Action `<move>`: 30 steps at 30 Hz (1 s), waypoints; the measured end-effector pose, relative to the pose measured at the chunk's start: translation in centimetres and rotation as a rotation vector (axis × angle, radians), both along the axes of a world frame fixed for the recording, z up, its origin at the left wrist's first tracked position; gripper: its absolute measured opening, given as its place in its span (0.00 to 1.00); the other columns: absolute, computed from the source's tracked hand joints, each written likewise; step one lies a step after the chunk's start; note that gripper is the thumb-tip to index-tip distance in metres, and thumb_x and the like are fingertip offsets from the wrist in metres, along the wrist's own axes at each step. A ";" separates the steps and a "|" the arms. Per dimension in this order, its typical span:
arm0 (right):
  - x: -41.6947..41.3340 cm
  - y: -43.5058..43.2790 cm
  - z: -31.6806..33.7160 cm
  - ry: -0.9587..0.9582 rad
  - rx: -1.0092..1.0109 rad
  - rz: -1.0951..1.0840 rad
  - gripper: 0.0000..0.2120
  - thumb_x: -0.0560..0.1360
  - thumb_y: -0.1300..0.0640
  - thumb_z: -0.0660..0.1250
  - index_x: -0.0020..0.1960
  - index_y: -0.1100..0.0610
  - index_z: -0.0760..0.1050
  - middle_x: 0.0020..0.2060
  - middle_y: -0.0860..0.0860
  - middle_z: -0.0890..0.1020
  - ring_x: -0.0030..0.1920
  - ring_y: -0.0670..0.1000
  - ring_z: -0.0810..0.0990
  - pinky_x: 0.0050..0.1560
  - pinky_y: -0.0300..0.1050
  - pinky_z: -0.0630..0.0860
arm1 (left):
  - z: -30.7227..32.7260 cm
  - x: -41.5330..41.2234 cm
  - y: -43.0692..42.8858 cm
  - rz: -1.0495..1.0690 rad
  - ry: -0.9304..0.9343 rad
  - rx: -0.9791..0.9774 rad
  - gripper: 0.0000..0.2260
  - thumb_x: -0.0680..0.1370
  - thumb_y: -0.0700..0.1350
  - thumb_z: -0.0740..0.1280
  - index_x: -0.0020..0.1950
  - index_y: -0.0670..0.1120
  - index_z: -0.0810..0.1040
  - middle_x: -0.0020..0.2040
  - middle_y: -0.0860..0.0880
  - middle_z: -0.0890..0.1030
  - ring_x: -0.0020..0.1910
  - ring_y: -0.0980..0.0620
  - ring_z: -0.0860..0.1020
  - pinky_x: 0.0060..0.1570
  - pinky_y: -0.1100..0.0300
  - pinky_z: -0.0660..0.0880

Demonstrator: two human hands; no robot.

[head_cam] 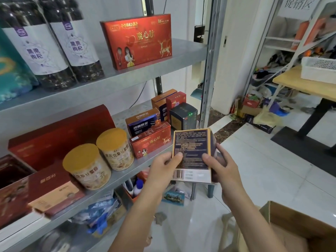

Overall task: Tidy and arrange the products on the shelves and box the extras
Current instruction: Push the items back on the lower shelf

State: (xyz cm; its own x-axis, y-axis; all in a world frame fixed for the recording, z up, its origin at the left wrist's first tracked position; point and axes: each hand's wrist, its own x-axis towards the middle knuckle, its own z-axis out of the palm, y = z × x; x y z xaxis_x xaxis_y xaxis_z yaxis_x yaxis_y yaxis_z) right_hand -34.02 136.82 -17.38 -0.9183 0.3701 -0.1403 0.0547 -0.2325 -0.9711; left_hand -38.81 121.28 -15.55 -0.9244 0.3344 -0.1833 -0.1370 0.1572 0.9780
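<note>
Dark-blue, gold-edged product box (pixel 191 151), barcode at its bottom, held upright beside the middle shelf (pixel 125 172).

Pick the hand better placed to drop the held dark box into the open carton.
Right, probably. Right hand and left hand both grip the dark box, but the open carton lies on the right, nearer that hand.

White mesh basket (pixel 318 70) sits on wooden worktop (pixel 289 83), 2 o'clock. Paper sign (pixel 298 6), 1 o'clock. Black floor mat (pixel 309 151), 3 o'clock.

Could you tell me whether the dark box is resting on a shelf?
No, the left hand and right hand hold the dark box up, clear of the shelf.
</note>
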 end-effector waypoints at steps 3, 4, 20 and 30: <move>0.1 -0.8 0.2 0.021 0.183 -0.033 0.51 0.52 0.37 0.75 0.73 0.43 0.63 0.61 0.45 0.79 0.58 0.44 0.80 0.41 0.29 0.77 | 0.1 0.5 0.4 -0.072 0.043 0.067 0.28 0.71 0.64 0.70 0.68 0.62 0.67 0.59 0.61 0.80 0.55 0.67 0.78 0.52 0.66 0.76; 0.2 -1.0 0.2 0.034 0.228 -0.019 0.48 0.52 0.35 0.74 0.70 0.37 0.63 0.61 0.42 0.78 0.59 0.41 0.78 0.42 0.28 0.76 | 0.1 0.6 0.7 -0.074 0.067 0.075 0.36 0.67 0.67 0.72 0.70 0.65 0.60 0.61 0.63 0.77 0.58 0.68 0.76 0.58 0.64 0.75; 0.0 0.6 0.8 0.015 -0.040 0.131 0.25 0.69 0.45 0.71 0.66 0.44 0.75 0.59 0.43 0.81 0.59 0.43 0.80 0.51 0.41 0.78 | -0.8 -1.4 -0.1 0.003 -0.208 0.338 0.34 0.65 0.50 0.77 0.70 0.52 0.71 0.59 0.51 0.83 0.59 0.49 0.81 0.58 0.51 0.78; -0.3 -0.2 -0.4 -0.063 -0.152 0.111 0.41 0.60 0.42 0.78 0.69 0.52 0.70 0.56 0.52 0.83 0.53 0.53 0.84 0.51 0.51 0.82 | 0.2 -1.6 0.4 -0.068 -0.074 0.171 0.10 0.82 0.49 0.62 0.58 0.49 0.80 0.51 0.52 0.86 0.48 0.59 0.84 0.39 0.69 0.77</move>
State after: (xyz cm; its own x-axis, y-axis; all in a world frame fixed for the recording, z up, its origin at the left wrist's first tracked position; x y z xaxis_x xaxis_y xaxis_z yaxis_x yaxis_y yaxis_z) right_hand -34.36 136.61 -17.78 -0.9398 0.2373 -0.2457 0.1479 -0.3656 -0.9189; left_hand -40.43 121.73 -15.39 -0.8849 0.4275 -0.1850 -0.2041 0.0012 0.9789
